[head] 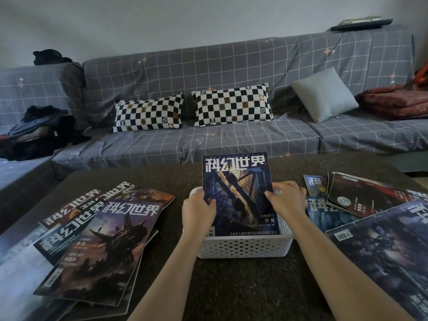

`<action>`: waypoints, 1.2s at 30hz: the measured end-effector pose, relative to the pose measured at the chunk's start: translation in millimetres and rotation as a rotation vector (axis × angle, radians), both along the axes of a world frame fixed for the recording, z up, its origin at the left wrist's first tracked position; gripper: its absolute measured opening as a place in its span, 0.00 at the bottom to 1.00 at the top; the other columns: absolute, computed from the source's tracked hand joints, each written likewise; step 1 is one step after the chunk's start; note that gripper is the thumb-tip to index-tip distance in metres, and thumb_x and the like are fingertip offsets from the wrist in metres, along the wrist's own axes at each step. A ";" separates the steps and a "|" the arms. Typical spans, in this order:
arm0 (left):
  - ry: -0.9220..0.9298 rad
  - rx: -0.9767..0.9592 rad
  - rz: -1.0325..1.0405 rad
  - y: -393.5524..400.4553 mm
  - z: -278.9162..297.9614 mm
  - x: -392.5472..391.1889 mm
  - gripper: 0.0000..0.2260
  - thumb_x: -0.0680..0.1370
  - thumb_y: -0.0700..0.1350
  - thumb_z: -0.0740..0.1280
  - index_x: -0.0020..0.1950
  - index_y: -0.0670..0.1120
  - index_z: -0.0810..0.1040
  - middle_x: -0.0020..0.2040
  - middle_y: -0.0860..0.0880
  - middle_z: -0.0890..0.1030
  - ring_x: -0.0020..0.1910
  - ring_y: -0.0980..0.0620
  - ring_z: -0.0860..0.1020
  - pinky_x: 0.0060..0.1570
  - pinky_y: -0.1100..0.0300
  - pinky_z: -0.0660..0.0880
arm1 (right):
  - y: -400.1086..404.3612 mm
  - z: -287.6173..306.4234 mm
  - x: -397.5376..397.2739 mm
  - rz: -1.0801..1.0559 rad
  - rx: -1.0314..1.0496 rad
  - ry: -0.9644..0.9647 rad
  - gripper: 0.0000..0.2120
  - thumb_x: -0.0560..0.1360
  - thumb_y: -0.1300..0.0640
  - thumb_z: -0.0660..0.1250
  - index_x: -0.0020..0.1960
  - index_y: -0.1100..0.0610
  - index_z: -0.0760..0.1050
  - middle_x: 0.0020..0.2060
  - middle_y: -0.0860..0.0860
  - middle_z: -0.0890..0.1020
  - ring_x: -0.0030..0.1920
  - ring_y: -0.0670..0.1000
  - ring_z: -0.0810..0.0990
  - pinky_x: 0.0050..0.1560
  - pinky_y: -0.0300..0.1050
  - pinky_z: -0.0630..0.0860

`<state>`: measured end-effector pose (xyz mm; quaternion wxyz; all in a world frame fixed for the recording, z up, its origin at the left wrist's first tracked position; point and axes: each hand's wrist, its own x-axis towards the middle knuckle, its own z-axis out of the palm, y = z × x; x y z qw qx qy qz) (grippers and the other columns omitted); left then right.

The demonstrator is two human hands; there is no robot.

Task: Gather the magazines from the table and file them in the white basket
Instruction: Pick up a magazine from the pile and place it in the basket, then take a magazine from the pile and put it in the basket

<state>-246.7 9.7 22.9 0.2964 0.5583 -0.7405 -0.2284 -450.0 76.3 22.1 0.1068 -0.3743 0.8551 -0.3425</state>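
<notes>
A white perforated basket [245, 245] stands on the dark table in front of me. A blue-covered magazine [238, 188] stands upright in it, cover facing me. My left hand [199, 212] grips its left edge and my right hand [287, 200] grips its right edge. Several magazines [104, 237] lie fanned out on the table to the left. Several more magazines [370, 218] lie overlapping on the right.
The dark speckled table [231, 286] runs out to the grey checked sofa [208, 140] behind it. Two checkered pillows [231, 105] and a grey cushion [324, 95] sit on the sofa. Dark clothes [39, 130] are piled at its left end, a red blanket [393, 100] at its right.
</notes>
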 end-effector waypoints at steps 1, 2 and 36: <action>0.007 0.002 -0.004 0.4 0.9 0.2 0.08 0.78 0.46 0.65 0.56 0.48 0.78 0.46 0.52 0.83 0.36 0.60 0.78 0.25 0.74 0.65 | -0.1 0.3 -0.3 0.000 -0.002 -0.010 0.17 0.74 0.48 0.66 0.62 0.47 0.75 0.64 0.50 0.69 0.64 0.56 0.62 0.58 0.53 0.64; 0.023 0.003 -0.013 0.8 1.7 0.2 0.08 0.78 0.46 0.66 0.56 0.49 0.78 0.46 0.53 0.83 0.37 0.61 0.78 0.27 0.73 0.66 | 0.0 0.7 -0.4 0.000 -0.001 -0.015 0.17 0.74 0.48 0.66 0.62 0.47 0.75 0.64 0.50 0.69 0.65 0.56 0.62 0.58 0.53 0.64; 0.175 0.021 0.178 41.1 20.5 153.0 0.10 0.79 0.45 0.64 0.60 0.51 0.78 0.38 0.56 0.79 0.31 0.63 0.77 0.26 0.72 0.69 | 4.3 31.5 191.7 0.598 -0.302 -0.232 0.12 0.74 0.53 0.69 0.56 0.51 0.76 0.44 0.46 0.79 0.43 0.41 0.77 0.39 0.27 0.72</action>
